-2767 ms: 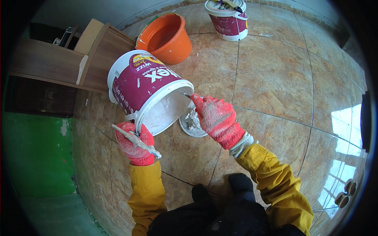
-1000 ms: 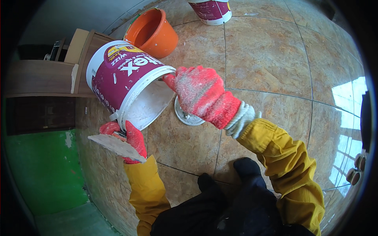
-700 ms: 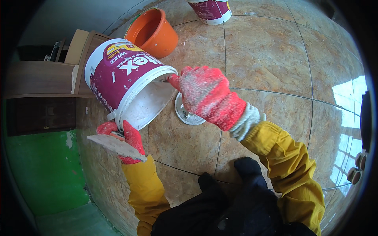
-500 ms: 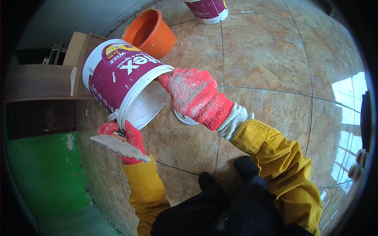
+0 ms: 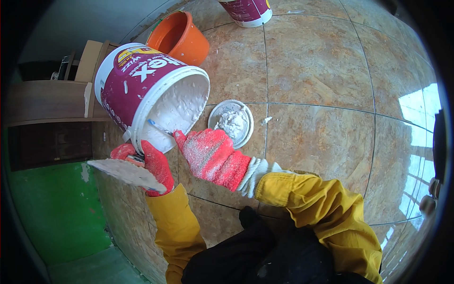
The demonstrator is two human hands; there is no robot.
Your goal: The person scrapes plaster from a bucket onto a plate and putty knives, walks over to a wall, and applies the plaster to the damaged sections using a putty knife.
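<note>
A large purple and white plastic bucket (image 5: 142, 80) is tipped toward me, its inside coated with white paste. My left hand (image 5: 158, 165), in a dusty red glove, is closed at the lower rim, also gripping a trowel (image 5: 125, 174) whose flat blade is caked with paste. At the bucket's mouth, my right hand (image 5: 208, 154), gloved alike, is closed on a narrow scraper-like tool (image 5: 161, 127) with a blue tip that reaches inside. Its handle is hidden by the glove. Beside that hand, a round white lid or shallow dish (image 5: 249, 135) on the floor holds a heap of white paste (image 5: 232, 124).
An orange bucket (image 5: 196, 47) stands behind the tipped one. A second purple and white bucket (image 5: 247, 12) is at the far edge. Wooden furniture (image 5: 45, 102) and a green wall (image 5: 54, 210) lie to the left. Brown tiles (image 5: 317, 137) cover the floor.
My right hand has moved from the upper rim down and left, and the blue-tipped tool now shows inside the bucket. The dish of paste is now uncovered. Bucket and trowel shifted slightly left.
</note>
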